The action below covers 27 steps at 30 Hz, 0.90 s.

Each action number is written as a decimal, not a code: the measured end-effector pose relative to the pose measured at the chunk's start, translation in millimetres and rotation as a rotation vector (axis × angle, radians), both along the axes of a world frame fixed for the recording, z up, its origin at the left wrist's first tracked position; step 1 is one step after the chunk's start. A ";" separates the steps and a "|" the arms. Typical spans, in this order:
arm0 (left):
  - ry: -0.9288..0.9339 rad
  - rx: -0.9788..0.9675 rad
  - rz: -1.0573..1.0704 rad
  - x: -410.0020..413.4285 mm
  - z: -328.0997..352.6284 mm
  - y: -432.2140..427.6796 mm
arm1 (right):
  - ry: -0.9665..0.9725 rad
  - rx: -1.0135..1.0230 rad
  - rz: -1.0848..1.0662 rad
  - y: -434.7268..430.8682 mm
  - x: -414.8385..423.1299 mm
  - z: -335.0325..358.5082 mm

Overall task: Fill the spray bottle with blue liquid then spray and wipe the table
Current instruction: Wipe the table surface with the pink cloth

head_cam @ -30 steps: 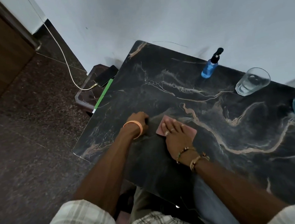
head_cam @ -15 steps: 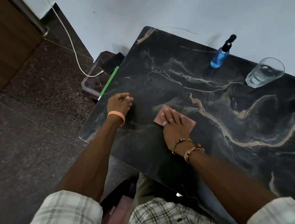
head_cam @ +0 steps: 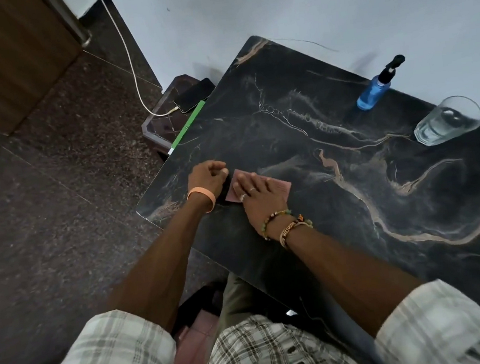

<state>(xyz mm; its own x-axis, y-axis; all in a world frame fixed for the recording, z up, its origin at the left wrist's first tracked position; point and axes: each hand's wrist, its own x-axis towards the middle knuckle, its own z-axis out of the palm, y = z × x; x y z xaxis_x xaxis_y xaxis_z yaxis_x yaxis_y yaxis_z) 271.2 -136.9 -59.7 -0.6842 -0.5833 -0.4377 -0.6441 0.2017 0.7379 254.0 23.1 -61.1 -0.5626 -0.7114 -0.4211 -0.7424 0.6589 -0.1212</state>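
A clear drinking glass (head_cam: 448,121) sits at the right of the frame. At upper centre a dark phone (head_cam: 194,95) lies on a small low stand (head_cam: 157,126), with a white cable (head_cam: 128,57) plugged into it and running up along the wall. A brown wooden door (head_cam: 2,53) fills the upper left.

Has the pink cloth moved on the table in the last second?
Yes. The pink cloth under the right hand slid left, away from the pale vein, toward the table's left edge.

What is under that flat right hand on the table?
A pink cloth lies flat under the right hand on the dark table. The cloth's middle is covered, so nothing beneath shows.
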 end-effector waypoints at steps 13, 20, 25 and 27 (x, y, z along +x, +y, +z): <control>0.029 -0.134 0.035 33.0 0.2 -30.4 | -0.054 0.019 0.124 -67.4 -15.9 6.9; 0.072 -0.131 -0.066 28.7 3.2 -26.4 | 0.005 0.006 -0.154 -19.8 -5.4 -2.4; 0.045 -0.151 -0.174 20.6 -0.6 -14.3 | -0.015 0.004 0.090 -7.1 51.1 -12.3; 0.057 -0.163 -0.212 17.6 0.6 -7.2 | 0.025 -0.024 0.153 -10.6 26.3 -13.8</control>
<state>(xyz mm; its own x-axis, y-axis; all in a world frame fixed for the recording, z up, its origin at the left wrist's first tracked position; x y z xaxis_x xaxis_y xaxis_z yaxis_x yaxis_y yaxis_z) 288.8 -144.1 -59.1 -0.8193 -0.4839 -0.3074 -0.5334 0.4468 0.7183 280.3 12.5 -74.9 -0.4566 -0.7995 -0.3903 -0.8370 0.5347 -0.1161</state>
